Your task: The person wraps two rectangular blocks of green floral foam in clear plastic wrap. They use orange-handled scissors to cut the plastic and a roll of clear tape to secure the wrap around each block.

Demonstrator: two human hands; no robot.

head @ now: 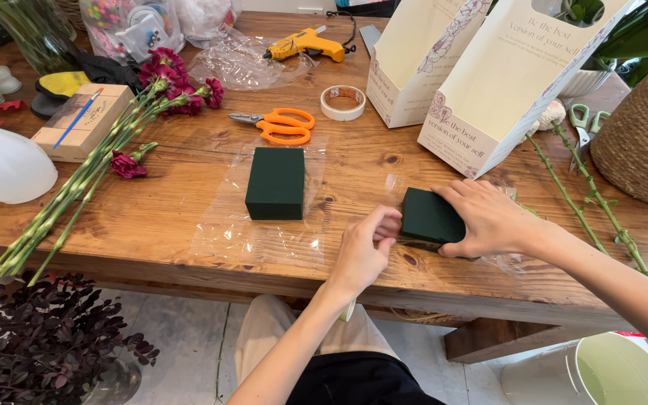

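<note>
Flowers: magenta carnations lay at the far left of the wooden table, stems running toward the near left edge.
Box: a tan cardboard box sat just left of the blooms with a blue-handled brush on top.
Foam block, centre: a dark green foam block stood on a clear plastic sheet, well left of both hands.
Scissors: orange scissors lay just beyond it, a tape roll to their right.
Left hand: the left hand pinched at the near left edge of a second green foam block, fingers curled together.
Right hand: the right hand lay flat, pressing on that block's right side, fingers spread.
Paper bags: two cream paper bags lay tipped at far right, mouths open; I cannot tell their contents.
Bucket: a pale bucket stood on the floor, near right.
</note>
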